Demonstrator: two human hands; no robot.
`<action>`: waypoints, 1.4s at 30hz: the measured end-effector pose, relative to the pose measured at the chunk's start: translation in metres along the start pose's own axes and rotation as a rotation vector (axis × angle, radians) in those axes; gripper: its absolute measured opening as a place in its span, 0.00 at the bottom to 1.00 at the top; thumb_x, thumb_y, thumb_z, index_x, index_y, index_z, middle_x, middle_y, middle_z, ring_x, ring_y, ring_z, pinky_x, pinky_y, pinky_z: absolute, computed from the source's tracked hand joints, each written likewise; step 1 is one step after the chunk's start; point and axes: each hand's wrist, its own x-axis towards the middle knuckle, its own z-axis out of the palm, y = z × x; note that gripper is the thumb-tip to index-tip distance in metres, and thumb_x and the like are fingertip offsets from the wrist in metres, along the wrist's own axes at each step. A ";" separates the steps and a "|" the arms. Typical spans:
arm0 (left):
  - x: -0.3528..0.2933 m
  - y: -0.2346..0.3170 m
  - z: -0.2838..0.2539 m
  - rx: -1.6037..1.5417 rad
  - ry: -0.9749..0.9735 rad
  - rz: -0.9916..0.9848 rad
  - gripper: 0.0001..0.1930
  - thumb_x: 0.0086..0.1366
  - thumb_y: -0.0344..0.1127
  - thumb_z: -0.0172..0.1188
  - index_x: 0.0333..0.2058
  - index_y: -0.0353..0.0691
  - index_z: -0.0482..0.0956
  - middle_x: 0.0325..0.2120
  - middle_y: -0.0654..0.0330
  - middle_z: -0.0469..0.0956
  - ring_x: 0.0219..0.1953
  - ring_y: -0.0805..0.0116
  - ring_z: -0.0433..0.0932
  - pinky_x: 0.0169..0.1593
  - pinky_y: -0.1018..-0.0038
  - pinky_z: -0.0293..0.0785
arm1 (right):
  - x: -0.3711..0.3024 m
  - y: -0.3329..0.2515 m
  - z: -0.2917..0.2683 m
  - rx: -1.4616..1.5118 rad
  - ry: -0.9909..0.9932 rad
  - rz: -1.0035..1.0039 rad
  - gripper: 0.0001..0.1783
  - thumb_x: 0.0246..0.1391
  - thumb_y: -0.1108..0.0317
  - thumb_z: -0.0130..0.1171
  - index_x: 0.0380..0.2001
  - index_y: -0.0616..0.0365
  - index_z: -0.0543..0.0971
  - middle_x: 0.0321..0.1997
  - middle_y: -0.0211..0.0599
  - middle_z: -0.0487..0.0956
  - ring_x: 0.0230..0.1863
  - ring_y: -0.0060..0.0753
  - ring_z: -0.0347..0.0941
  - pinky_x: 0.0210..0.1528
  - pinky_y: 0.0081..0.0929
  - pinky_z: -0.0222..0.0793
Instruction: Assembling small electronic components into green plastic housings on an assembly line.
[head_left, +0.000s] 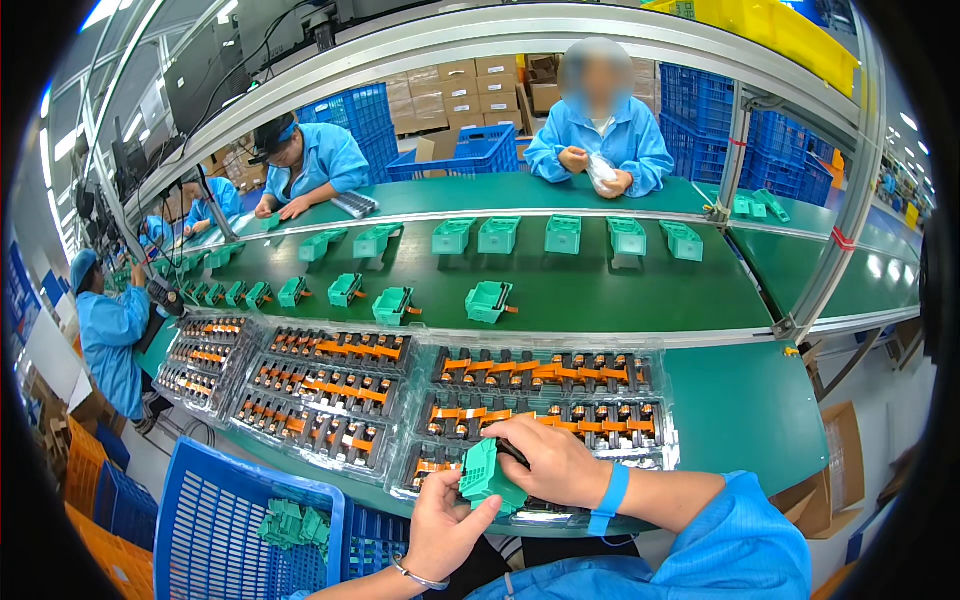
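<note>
In front of me, over the near edge of the bench, I hold a green plastic housing (488, 482) with a grid of holes in one side. My left hand (445, 530) is closed round its lower left, thumb along the near side. My right hand (550, 462), with a blue band at the wrist, grips a small black part (513, 451) against the housing's top. The fingers partly hide that part. Just beyond my hands lies a clear plastic tray (545, 398) with rows of black parts joined by orange flat cables.
More filled trays (318, 395) lie to the left. A blue basket (215, 490) at lower left holds several green housings (293, 527). Across the bench, a green conveyor (560, 290) carries housings in two rows, behind a metal frame (848, 210). Co-workers in blue (635, 150) work beyond and to the left.
</note>
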 end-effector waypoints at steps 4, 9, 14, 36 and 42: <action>0.006 0.004 -0.007 0.023 -0.029 -0.094 0.22 0.55 0.24 0.62 0.45 0.31 0.59 0.43 0.52 0.67 0.47 0.69 0.71 0.46 0.74 0.75 | 0.000 -0.002 0.000 -0.065 -0.003 -0.031 0.19 0.44 0.76 0.57 0.44 0.59 0.71 0.36 0.44 0.75 0.33 0.45 0.75 0.32 0.34 0.74; 0.003 -0.003 -0.005 -0.006 -0.025 -0.052 0.22 0.56 0.25 0.62 0.44 0.31 0.60 0.43 0.53 0.68 0.46 0.70 0.71 0.45 0.74 0.75 | -0.003 -0.001 0.006 -0.079 -0.017 0.011 0.20 0.45 0.75 0.57 0.45 0.59 0.71 0.37 0.46 0.76 0.33 0.46 0.76 0.34 0.33 0.74; 0.003 -0.001 -0.010 0.087 -0.028 -0.033 0.22 0.56 0.25 0.62 0.45 0.30 0.60 0.42 0.54 0.69 0.46 0.69 0.72 0.45 0.73 0.75 | 0.000 0.001 0.002 0.075 -0.024 0.074 0.21 0.48 0.72 0.57 0.47 0.58 0.69 0.38 0.43 0.76 0.34 0.41 0.76 0.36 0.32 0.73; 0.038 0.007 -0.024 0.318 -0.070 0.002 0.24 0.57 0.26 0.60 0.52 0.32 0.64 0.46 0.55 0.71 0.49 0.71 0.70 0.51 0.76 0.68 | 0.000 -0.002 -0.004 0.203 -0.215 0.204 0.15 0.52 0.67 0.55 0.43 0.58 0.74 0.32 0.45 0.79 0.33 0.48 0.76 0.33 0.36 0.71; 0.039 0.009 -0.014 0.257 0.005 -0.008 0.19 0.55 0.25 0.62 0.47 0.32 0.71 0.44 0.57 0.74 0.48 0.73 0.72 0.50 0.77 0.69 | 0.000 -0.006 -0.006 0.197 -0.179 0.166 0.15 0.51 0.67 0.55 0.43 0.57 0.74 0.31 0.46 0.78 0.31 0.49 0.75 0.31 0.38 0.71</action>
